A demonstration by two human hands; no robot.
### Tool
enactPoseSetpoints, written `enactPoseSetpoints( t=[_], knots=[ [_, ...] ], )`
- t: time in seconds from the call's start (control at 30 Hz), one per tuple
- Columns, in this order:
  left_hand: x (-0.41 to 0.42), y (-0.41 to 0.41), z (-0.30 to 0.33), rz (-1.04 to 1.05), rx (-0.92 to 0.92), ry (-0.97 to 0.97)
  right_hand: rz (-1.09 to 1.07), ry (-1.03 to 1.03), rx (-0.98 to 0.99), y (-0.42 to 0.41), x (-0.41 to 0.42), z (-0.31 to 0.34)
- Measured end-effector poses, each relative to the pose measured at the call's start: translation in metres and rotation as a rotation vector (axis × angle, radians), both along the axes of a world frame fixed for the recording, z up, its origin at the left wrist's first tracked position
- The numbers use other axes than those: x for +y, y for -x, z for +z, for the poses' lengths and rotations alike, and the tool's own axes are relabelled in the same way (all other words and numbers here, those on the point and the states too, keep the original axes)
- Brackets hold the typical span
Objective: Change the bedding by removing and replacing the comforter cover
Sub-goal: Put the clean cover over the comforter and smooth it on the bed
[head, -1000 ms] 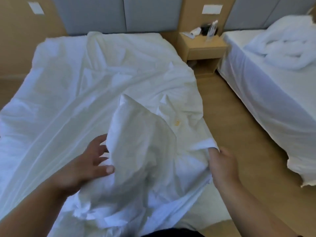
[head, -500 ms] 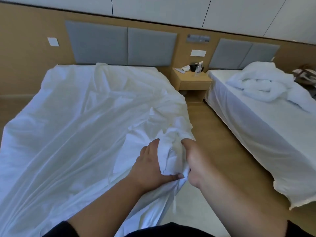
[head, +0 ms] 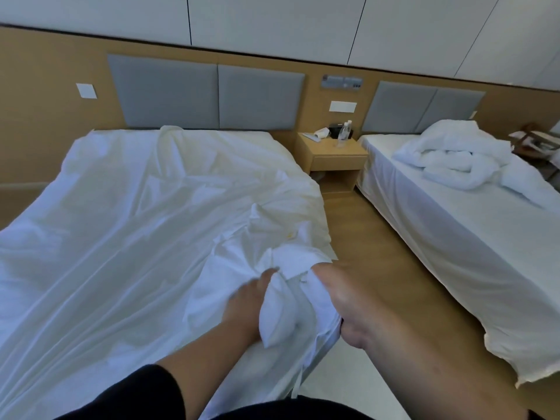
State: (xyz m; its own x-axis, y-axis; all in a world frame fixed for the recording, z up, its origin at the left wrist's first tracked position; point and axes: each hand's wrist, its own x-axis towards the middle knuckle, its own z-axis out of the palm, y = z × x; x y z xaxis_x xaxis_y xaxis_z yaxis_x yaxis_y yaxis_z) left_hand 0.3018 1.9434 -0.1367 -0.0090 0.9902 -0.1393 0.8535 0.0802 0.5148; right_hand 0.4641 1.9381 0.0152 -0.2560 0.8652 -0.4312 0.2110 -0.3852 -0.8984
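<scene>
At lower center of the frame, the comforter cover (head: 151,237) lay spread over the bed, its near corner bunched up. Left hand (head: 245,304) and right hand (head: 336,301) both clutched that wad. Soft, light, floppy stuff, so probably best grabbed by corners or hem.

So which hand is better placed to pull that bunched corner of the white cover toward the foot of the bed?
Probably the right hand: it grips the bunched white fabric cover at the bed's edge. The left hand only lies alongside.
</scene>
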Motion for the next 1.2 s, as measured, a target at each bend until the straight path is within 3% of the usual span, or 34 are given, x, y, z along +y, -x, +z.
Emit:
enactPoseSetpoints(
  t=[0.1, 0.17, 0.23, 0.3, 0.4, 0.47, 0.5, 0.6, 0.7, 0.77, 0.83, 0.9, 0.97, 1.0, 1.2],
  knots=[
    [0.026, 0.001, -0.001, 0.261, 0.169, -0.087, 0.083, 0.033, 0.017, -0.015, 0.008, -0.004],
    [0.045, 0.001, -0.01, 0.344, 0.074, 0.018, 0.114, 0.09, 0.0, -0.025, 0.009, -0.013],
    [0.062, 0.007, -0.02, 0.431, -0.187, 0.117, 0.23, 0.112, -0.054, -0.036, 0.016, -0.019],
    [0.073, 0.012, -0.028, 0.363, -0.145, 0.155, 0.296, 0.123, -0.097, -0.052, 0.038, -0.02],
    [0.076, 0.011, -0.021, 0.418, 0.061, 0.146, 0.427, -0.043, -0.489, -0.077, 0.085, -0.035],
    [0.059, 0.005, -0.011, 0.446, 0.024, 0.117, 0.574, -0.334, -0.869, -0.081, 0.108, -0.051],
    [0.05, -0.002, -0.006, 0.441, -0.006, 0.113, 0.603, -0.49, -0.954, -0.078, 0.114, -0.059],
    [0.016, -0.025, 0.009, 0.34, -0.032, 0.182, 0.696, -0.698, -0.825, -0.05, 0.118, -0.081],
    [-0.006, -0.031, 0.025, 0.285, -0.039, 0.224, 0.808, -0.569, -0.714, -0.025, 0.118, -0.089],
    [-0.022, -0.026, 0.034, 0.352, -0.072, 0.19, 0.723, -0.378, -0.581, -0.015, 0.118, -0.089],
    [-0.043, -0.022, 0.04, 0.489, -0.156, 0.038, 0.6, -0.231, -0.437, -0.002, 0.115, -0.081],
    [-0.061, -0.025, 0.048, 0.539, -0.199, -0.301, 0.543, -0.167, -0.303, 0.009, 0.107, -0.065],
    [-0.074, -0.026, 0.057, 0.453, -0.097, -0.701, 0.556, -0.257, -0.22, 0.019, 0.096, -0.045],
    [-0.079, -0.023, 0.062, 0.405, -0.066, -0.809, 0.573, -0.347, -0.219, 0.022, 0.089, -0.037],
    [-0.105, -0.004, 0.097, 0.431, -0.199, -0.933, 0.588, -0.736, -0.259, 0.039, 0.045, 0.005]
  ],
)
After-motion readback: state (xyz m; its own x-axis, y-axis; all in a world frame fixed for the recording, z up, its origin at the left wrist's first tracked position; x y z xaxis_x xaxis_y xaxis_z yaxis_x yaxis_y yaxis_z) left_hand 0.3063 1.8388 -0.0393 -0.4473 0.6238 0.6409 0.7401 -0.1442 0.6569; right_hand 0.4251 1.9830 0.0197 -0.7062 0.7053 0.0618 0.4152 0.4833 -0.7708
